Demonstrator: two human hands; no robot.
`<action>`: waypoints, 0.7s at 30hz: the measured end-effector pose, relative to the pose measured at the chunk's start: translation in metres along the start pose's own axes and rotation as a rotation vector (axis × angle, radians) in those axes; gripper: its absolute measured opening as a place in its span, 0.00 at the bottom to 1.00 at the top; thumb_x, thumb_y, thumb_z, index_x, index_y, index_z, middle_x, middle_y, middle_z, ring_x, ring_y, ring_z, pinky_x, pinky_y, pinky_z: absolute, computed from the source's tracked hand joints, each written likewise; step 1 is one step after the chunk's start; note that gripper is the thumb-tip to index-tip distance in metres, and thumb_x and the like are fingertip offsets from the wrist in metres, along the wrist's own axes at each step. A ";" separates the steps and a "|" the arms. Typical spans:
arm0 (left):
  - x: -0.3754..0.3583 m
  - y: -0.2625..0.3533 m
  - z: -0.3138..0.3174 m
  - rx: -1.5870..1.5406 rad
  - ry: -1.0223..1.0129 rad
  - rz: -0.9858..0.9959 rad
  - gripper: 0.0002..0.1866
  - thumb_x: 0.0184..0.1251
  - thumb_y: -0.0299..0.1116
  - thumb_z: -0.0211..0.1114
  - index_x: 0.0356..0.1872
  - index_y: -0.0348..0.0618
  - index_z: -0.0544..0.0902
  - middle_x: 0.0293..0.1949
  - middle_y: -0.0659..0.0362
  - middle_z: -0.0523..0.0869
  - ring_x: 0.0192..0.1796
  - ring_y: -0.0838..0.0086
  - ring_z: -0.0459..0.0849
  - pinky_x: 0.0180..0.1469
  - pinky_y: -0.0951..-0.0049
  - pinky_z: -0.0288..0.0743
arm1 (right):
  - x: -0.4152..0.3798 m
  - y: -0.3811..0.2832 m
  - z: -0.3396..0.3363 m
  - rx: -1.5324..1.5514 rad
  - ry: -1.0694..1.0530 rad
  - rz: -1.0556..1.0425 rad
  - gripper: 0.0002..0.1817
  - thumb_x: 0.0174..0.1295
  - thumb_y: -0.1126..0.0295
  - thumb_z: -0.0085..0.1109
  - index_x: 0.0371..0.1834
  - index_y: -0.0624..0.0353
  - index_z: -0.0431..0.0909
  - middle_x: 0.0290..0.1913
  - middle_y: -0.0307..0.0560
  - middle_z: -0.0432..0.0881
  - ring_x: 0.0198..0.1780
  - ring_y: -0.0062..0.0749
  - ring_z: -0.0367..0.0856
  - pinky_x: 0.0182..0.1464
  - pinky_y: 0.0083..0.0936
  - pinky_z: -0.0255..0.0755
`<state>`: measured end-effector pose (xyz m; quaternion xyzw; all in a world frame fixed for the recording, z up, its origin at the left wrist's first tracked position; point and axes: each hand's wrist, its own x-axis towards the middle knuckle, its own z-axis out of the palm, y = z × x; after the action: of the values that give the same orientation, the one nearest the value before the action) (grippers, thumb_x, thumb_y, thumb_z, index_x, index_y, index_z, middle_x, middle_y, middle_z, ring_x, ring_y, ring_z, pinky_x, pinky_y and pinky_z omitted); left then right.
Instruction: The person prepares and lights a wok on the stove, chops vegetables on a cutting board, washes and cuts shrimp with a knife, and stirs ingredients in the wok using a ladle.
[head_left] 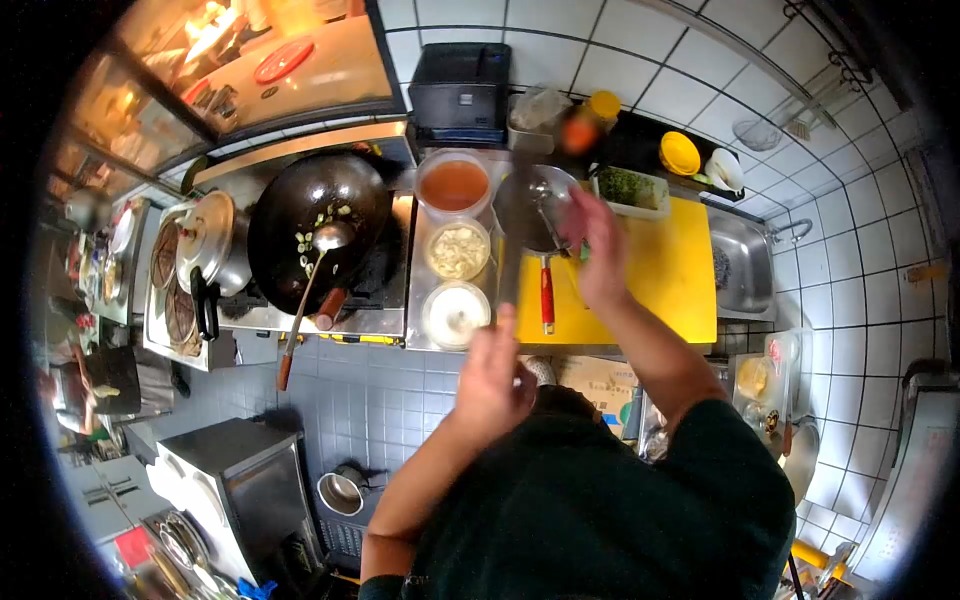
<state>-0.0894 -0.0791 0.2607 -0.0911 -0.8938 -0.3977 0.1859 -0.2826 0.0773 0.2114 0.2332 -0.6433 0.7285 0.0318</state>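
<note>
My left hand (490,378) is closed at the near end of a long, dark, flat tool (513,240). The tool is smeared by motion and points away from me, past the left side of a metal bowl. My right hand (600,250) is raised over the yellow cutting board (665,275), its fingers too blurred to read. Beside it, a red-handled strainer (546,292) rests with its round end at the metal bowl (540,205). Left of the tool stand a tub of reddish liquid (454,186), a tub of pale slices (458,251) and a tub of white contents (457,314).
A black wok (280,245) on the stove holds a ladle (318,255) and chopped green pieces. A lidded pot (212,240) stands left of it. Behind the board is a tray of greens (630,190); a steel sink (742,265) lies to the right.
</note>
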 end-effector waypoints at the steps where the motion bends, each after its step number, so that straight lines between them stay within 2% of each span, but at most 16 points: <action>1: 0.006 0.008 0.016 -0.028 -0.089 0.036 0.45 0.50 0.22 0.65 0.73 0.22 0.58 0.42 0.43 0.76 0.40 0.52 0.78 0.45 0.58 0.78 | -0.030 -0.002 -0.027 0.292 0.014 0.145 0.23 0.74 0.65 0.54 0.68 0.62 0.68 0.62 0.53 0.77 0.62 0.39 0.76 0.64 0.37 0.69; 5: 0.036 0.036 0.111 0.120 -0.367 0.223 0.31 0.61 0.25 0.60 0.66 0.23 0.69 0.44 0.48 0.75 0.44 0.59 0.78 0.45 0.63 0.78 | -0.095 -0.031 -0.072 0.106 0.486 0.453 0.25 0.70 0.69 0.59 0.68 0.63 0.67 0.63 0.50 0.75 0.61 0.39 0.73 0.65 0.35 0.66; 7: 0.045 0.047 0.157 0.142 -0.437 0.317 0.27 0.64 0.28 0.58 0.64 0.26 0.70 0.46 0.49 0.76 0.46 0.59 0.78 0.49 0.59 0.77 | -0.105 -0.018 -0.118 0.120 0.585 0.503 0.28 0.68 0.69 0.62 0.69 0.62 0.66 0.64 0.50 0.74 0.61 0.39 0.73 0.65 0.36 0.66; 8: 0.052 0.054 0.168 0.139 -0.489 0.343 0.26 0.67 0.31 0.57 0.65 0.29 0.70 0.51 0.46 0.77 0.52 0.55 0.78 0.56 0.57 0.75 | -0.111 0.004 -0.151 0.149 0.633 0.513 0.28 0.67 0.71 0.62 0.69 0.61 0.66 0.61 0.48 0.76 0.58 0.39 0.75 0.62 0.37 0.69; 10: 0.057 0.071 0.176 0.120 -0.417 0.403 0.25 0.66 0.34 0.59 0.63 0.32 0.73 0.60 0.41 0.75 0.62 0.51 0.75 0.62 0.56 0.73 | -0.104 0.008 -0.196 0.222 0.573 0.587 0.27 0.68 0.74 0.60 0.69 0.62 0.65 0.63 0.48 0.76 0.59 0.43 0.76 0.63 0.41 0.69; 11: 0.057 0.078 0.175 0.103 -0.417 0.401 0.25 0.66 0.35 0.60 0.62 0.32 0.73 0.62 0.40 0.74 0.65 0.50 0.74 0.64 0.56 0.72 | -0.110 0.037 -0.233 0.194 0.458 0.550 0.28 0.68 0.74 0.60 0.71 0.62 0.64 0.64 0.49 0.75 0.61 0.45 0.75 0.64 0.43 0.68; 12: 0.047 0.074 0.183 0.030 -0.469 0.310 0.26 0.65 0.35 0.62 0.62 0.31 0.74 0.63 0.40 0.74 0.66 0.50 0.73 0.64 0.55 0.72 | -0.116 0.080 -0.273 -0.018 0.570 0.763 0.32 0.67 0.71 0.63 0.73 0.62 0.62 0.66 0.53 0.74 0.65 0.47 0.73 0.66 0.44 0.66; 13: 0.038 0.067 0.188 0.002 -0.524 0.232 0.27 0.65 0.35 0.63 0.62 0.32 0.73 0.63 0.41 0.75 0.65 0.51 0.74 0.64 0.55 0.72 | -0.103 0.053 -0.269 -0.057 0.423 0.725 0.39 0.66 0.66 0.68 0.76 0.65 0.59 0.72 0.58 0.67 0.72 0.50 0.65 0.72 0.46 0.60; 14: 0.026 0.059 0.189 -0.027 -0.568 0.145 0.27 0.64 0.36 0.64 0.63 0.33 0.73 0.62 0.41 0.75 0.65 0.51 0.75 0.65 0.54 0.72 | -0.102 0.077 -0.290 -0.471 0.226 0.746 0.46 0.63 0.55 0.70 0.78 0.65 0.56 0.77 0.62 0.60 0.77 0.54 0.57 0.77 0.47 0.53; 15: 0.012 0.050 0.188 -0.054 -0.595 0.051 0.28 0.64 0.36 0.65 0.63 0.34 0.73 0.61 0.42 0.76 0.64 0.52 0.75 0.65 0.53 0.72 | -0.106 0.112 -0.313 -1.195 0.018 0.663 0.51 0.60 0.45 0.69 0.78 0.65 0.55 0.78 0.66 0.57 0.79 0.58 0.53 0.78 0.48 0.49; 16: -0.010 0.040 0.181 -0.050 -0.525 -0.060 0.25 0.66 0.35 0.64 0.61 0.33 0.74 0.54 0.43 0.81 0.58 0.53 0.81 0.60 0.55 0.77 | -0.099 0.102 -0.306 -1.594 -0.116 0.623 0.54 0.59 0.39 0.66 0.78 0.67 0.56 0.78 0.66 0.56 0.79 0.59 0.53 0.77 0.52 0.52; 17: -0.033 0.030 0.173 0.059 -0.578 -0.145 0.24 0.66 0.34 0.63 0.61 0.34 0.74 0.53 0.44 0.81 0.56 0.53 0.81 0.59 0.55 0.77 | -0.109 0.132 -0.321 -1.589 -0.049 0.452 0.52 0.59 0.39 0.66 0.76 0.67 0.60 0.76 0.65 0.60 0.78 0.60 0.56 0.77 0.51 0.52; 18: -0.060 0.019 0.160 0.164 -0.622 -0.246 0.22 0.67 0.34 0.62 0.60 0.35 0.75 0.52 0.44 0.82 0.55 0.52 0.82 0.58 0.55 0.78 | -0.112 0.145 -0.327 -1.667 -0.109 0.328 0.47 0.60 0.40 0.64 0.73 0.66 0.66 0.72 0.66 0.67 0.74 0.62 0.61 0.75 0.52 0.54; 19: -0.092 0.008 0.150 0.264 -0.666 -0.362 0.21 0.68 0.34 0.62 0.59 0.36 0.75 0.51 0.45 0.82 0.54 0.51 0.83 0.56 0.55 0.79 | -0.093 0.124 -0.317 -1.641 -0.225 0.471 0.46 0.61 0.37 0.61 0.70 0.66 0.69 0.68 0.67 0.71 0.68 0.63 0.68 0.73 0.54 0.56; 20: -0.137 -0.007 0.148 0.262 -0.568 -0.531 0.18 0.66 0.36 0.62 0.54 0.39 0.78 0.50 0.47 0.83 0.54 0.54 0.83 0.58 0.55 0.78 | -0.089 0.119 -0.300 -1.240 0.233 0.221 0.43 0.63 0.38 0.60 0.66 0.68 0.71 0.65 0.68 0.74 0.64 0.65 0.72 0.69 0.53 0.62; 21: -0.182 -0.019 0.148 0.256 -0.459 -0.690 0.16 0.65 0.39 0.63 0.49 0.41 0.80 0.48 0.48 0.84 0.55 0.56 0.84 0.59 0.55 0.77 | -0.079 0.157 -0.329 -1.677 0.449 -0.080 0.37 0.68 0.44 0.58 0.64 0.70 0.72 0.61 0.68 0.76 0.63 0.66 0.72 0.66 0.51 0.67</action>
<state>0.0329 0.0156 0.0830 0.1505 -0.9322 -0.2921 -0.1519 -0.3649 0.3837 0.0159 0.0061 -0.9377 0.0412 0.3450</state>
